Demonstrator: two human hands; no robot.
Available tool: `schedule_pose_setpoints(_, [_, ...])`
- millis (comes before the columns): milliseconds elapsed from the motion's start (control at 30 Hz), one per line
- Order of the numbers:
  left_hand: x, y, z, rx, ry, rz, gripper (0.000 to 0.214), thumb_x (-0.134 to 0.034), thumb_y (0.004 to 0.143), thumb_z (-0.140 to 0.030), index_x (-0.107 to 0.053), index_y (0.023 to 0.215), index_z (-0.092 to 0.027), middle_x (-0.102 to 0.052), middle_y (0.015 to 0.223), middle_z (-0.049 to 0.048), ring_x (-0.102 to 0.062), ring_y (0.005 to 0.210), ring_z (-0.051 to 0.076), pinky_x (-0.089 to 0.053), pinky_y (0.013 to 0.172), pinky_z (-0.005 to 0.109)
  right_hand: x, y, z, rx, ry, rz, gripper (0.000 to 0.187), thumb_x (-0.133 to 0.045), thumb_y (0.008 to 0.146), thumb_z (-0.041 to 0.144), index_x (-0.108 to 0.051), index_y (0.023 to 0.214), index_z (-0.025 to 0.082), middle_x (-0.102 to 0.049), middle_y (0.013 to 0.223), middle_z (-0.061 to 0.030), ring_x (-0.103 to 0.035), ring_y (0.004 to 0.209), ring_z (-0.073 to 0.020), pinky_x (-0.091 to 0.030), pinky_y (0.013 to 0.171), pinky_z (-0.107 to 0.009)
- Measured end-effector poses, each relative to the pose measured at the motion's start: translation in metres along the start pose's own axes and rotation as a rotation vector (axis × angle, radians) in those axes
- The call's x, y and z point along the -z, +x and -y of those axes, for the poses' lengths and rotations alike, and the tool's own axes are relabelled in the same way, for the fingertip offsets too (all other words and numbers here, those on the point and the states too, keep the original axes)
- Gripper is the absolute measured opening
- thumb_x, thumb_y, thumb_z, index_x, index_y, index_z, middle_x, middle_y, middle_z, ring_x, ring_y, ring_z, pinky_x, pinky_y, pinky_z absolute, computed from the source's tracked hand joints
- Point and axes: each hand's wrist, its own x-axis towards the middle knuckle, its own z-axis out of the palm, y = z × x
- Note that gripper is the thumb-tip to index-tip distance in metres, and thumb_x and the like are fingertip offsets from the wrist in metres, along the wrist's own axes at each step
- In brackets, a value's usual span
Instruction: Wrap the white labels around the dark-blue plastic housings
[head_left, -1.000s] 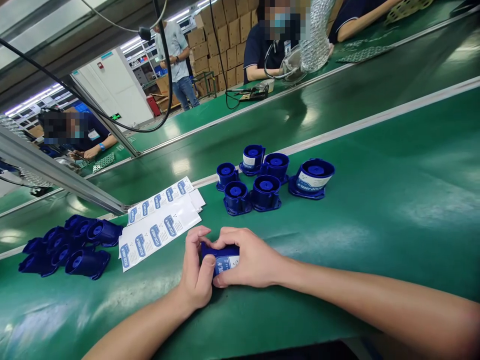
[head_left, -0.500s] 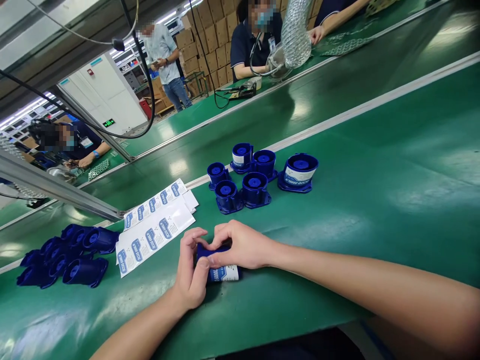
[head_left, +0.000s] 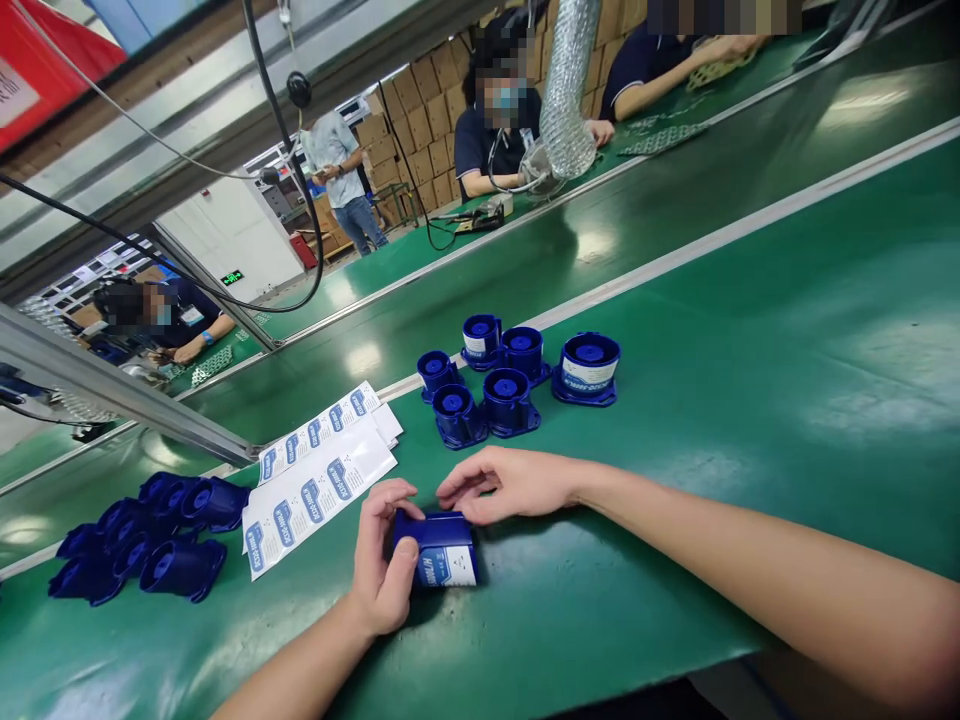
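Observation:
My left hand (head_left: 381, 568) grips a blue plastic part (head_left: 442, 550) lying on its side on the green belt; a white label shows on its wall. My right hand (head_left: 510, 483) hovers just above and behind the part, fingers loosely stretched, holding nothing. Label sheets (head_left: 319, 478) with blue stickers lie left of my hands. Several upright blue parts (head_left: 517, 378) stand in a cluster beyond, some with labels. A pile of unlabelled blue parts (head_left: 150, 535) lies at the far left.
The green conveyor belt (head_left: 787, 330) runs diagonally with a white dividing strip (head_left: 720, 240). A metal rail (head_left: 112, 385) crosses at left. Other people sit across the line near a silver duct hose (head_left: 566, 90); cardboard boxes are stacked behind.
My right hand has lifted off the blue part and opened. The left hand keeps its hold, and the label on the part is now more exposed.

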Motion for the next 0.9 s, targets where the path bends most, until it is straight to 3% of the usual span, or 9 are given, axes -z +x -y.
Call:
schedule_pose_setpoints(67, [0.001, 0.001, 0.001, -0.06, -0.047, -0.035, 0.037, -0.049, 0.107, -0.044, -0.053, 0.138, -0.024, -0.054, 0.128, 0.0125, -0.062, 0.094, 0.023, -0.051, 0.088, 0.043, -0.005, 0.005, -0.001, -0.006, 0.129, 0.025, 0.069, -0.077, 0.083, 0.07, -0.076, 0.122, 0.013, -0.076, 0.116, -0.0134, -0.073, 0.105, -0.0237, -0.065, 0.077, -0.03])
schedule_pose_setpoints(133, [0.001, 0.001, 0.001, -0.097, -0.083, -0.08, 0.039, -0.049, 0.106, -0.049, -0.055, 0.136, -0.025, -0.055, 0.127, 0.0121, -0.063, 0.097, 0.024, -0.053, 0.09, 0.043, -0.015, 0.01, -0.002, -0.036, 0.224, 0.082, 0.068, -0.071, 0.086, 0.075, -0.079, 0.113, 0.013, -0.077, 0.1, -0.0108, -0.074, 0.089, -0.0201, -0.063, 0.067, -0.027])
schedule_pose_setpoints(233, [-0.002, 0.002, 0.002, -0.005, -0.139, -0.207, 0.047, -0.044, 0.106, -0.059, -0.057, 0.135, -0.025, -0.055, 0.133, 0.0121, -0.06, 0.118, 0.029, -0.049, 0.106, 0.046, -0.028, 0.013, -0.003, -0.071, 0.39, 0.1, 0.051, -0.081, 0.085, 0.059, -0.079, 0.113, 0.016, -0.077, 0.091, -0.0059, -0.072, 0.076, -0.0159, -0.061, 0.064, -0.024])
schedule_pose_setpoints(333, [-0.004, 0.002, 0.006, 0.179, -0.24, -0.313, 0.058, -0.038, 0.104, -0.07, -0.054, 0.137, -0.025, -0.056, 0.14, 0.012, -0.054, 0.132, 0.031, -0.043, 0.117, 0.049, -0.031, 0.017, -0.009, -0.047, 0.606, 0.066, 0.055, -0.088, 0.08, 0.041, -0.073, 0.129, 0.022, -0.078, 0.109, -0.0075, -0.075, 0.087, -0.0181, -0.061, 0.071, -0.027])
schedule_pose_setpoints(467, [-0.006, -0.004, 0.011, 0.349, -0.256, -0.311, 0.066, -0.043, 0.102, -0.072, -0.044, 0.147, -0.025, -0.056, 0.146, 0.0147, -0.054, 0.135, 0.033, -0.041, 0.121, 0.055, -0.031, 0.022, -0.016, -0.007, 0.697, 0.126, 0.065, -0.092, 0.076, 0.029, -0.069, 0.137, 0.023, -0.078, 0.117, -0.0105, -0.076, 0.103, -0.0243, -0.061, 0.085, -0.038])
schedule_pose_setpoints(600, [-0.01, -0.01, 0.011, 0.344, -0.225, -0.281, 0.072, -0.043, 0.102, -0.072, -0.035, 0.156, -0.026, -0.046, 0.16, 0.0165, -0.046, 0.147, 0.034, -0.031, 0.129, 0.056, -0.035, 0.023, -0.02, 0.058, 0.693, 0.16, 0.056, -0.087, 0.086, 0.041, -0.069, 0.136, 0.022, -0.077, 0.12, -0.0122, -0.075, 0.104, -0.0239, -0.059, 0.091, -0.042])
schedule_pose_setpoints(767, [-0.01, -0.011, 0.01, 0.355, -0.422, -0.176, 0.066, -0.035, 0.106, -0.069, -0.023, 0.164, -0.041, -0.03, 0.173, 0.009, -0.037, 0.157, 0.033, -0.029, 0.13, 0.059, -0.038, 0.021, -0.021, 0.157, 0.688, 0.17, 0.069, -0.095, 0.076, 0.041, -0.067, 0.137, 0.026, -0.074, 0.13, -0.0118, -0.071, 0.119, -0.028, -0.051, 0.104, -0.043])
schedule_pose_setpoints(900, [-0.01, -0.013, 0.007, 0.368, -0.485, -0.076, 0.06, -0.037, 0.109, -0.059, -0.024, 0.165, -0.042, -0.021, 0.177, 0.004, -0.02, 0.164, 0.031, -0.011, 0.136, 0.059, -0.038, 0.019, -0.02, 0.18, 0.696, 0.204, 0.07, -0.094, 0.076, 0.045, -0.066, 0.138, 0.025, -0.074, 0.132, -0.013, -0.068, 0.127, -0.0305, -0.046, 0.111, -0.046])
